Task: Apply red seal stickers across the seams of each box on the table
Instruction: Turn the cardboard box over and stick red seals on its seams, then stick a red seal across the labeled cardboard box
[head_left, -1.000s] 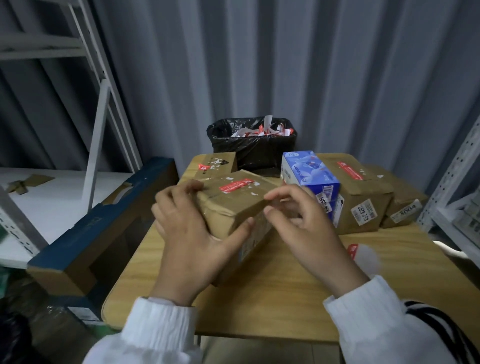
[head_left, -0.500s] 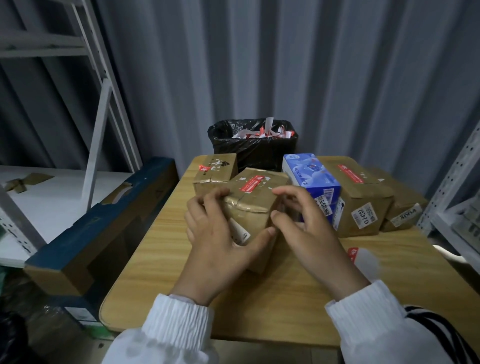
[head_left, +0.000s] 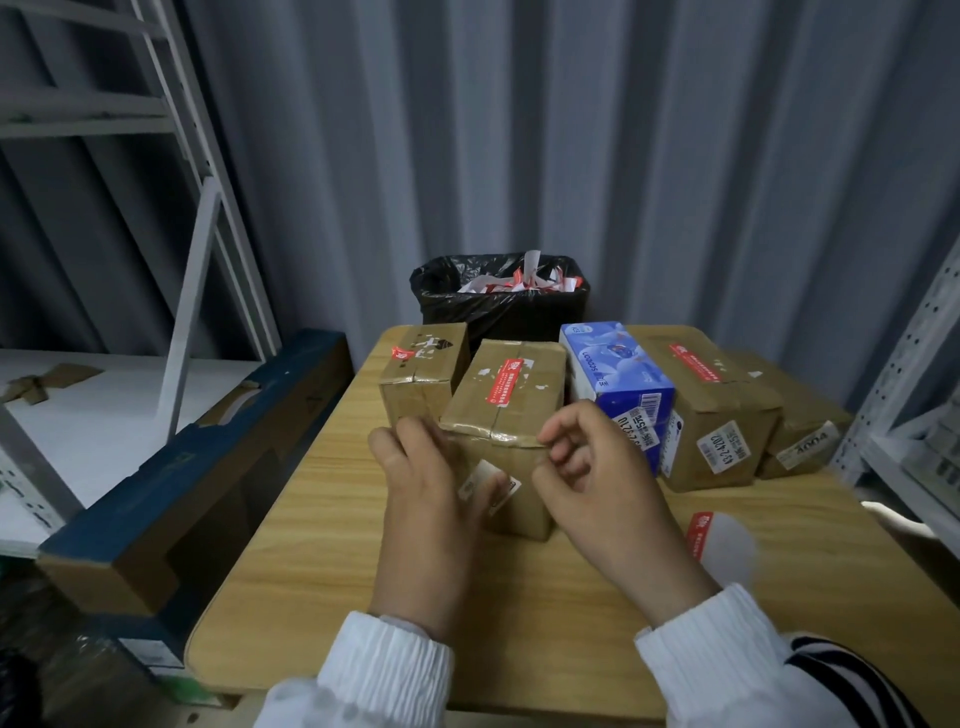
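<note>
A brown cardboard box (head_left: 506, 400) with a red seal sticker (head_left: 505, 381) across its top seam stands on the wooden table (head_left: 322, 545), in line with the other boxes. My left hand (head_left: 431, 499) rests against its near left face, fingers loosely spread. My right hand (head_left: 597, 478) hovers at its near right corner, fingers curled and apart, holding nothing. A small brown box (head_left: 423, 371) with a red sticker stands to the left. To the right stand a blue box (head_left: 618, 379) and a larger brown box (head_left: 711, 400) with a red sticker.
A sticker sheet (head_left: 719, 545) with a red sticker lies on the table's right side. A black-lined bin (head_left: 498, 301) full of sticker backings stands behind the table. A blue-edged carton (head_left: 182, 467) leans at the left, and white shelving (head_left: 914, 415) is at the right.
The box was turned in both hands and set down among the others, sticker side up. My hands have loosened off it and the right one has drawn back.
</note>
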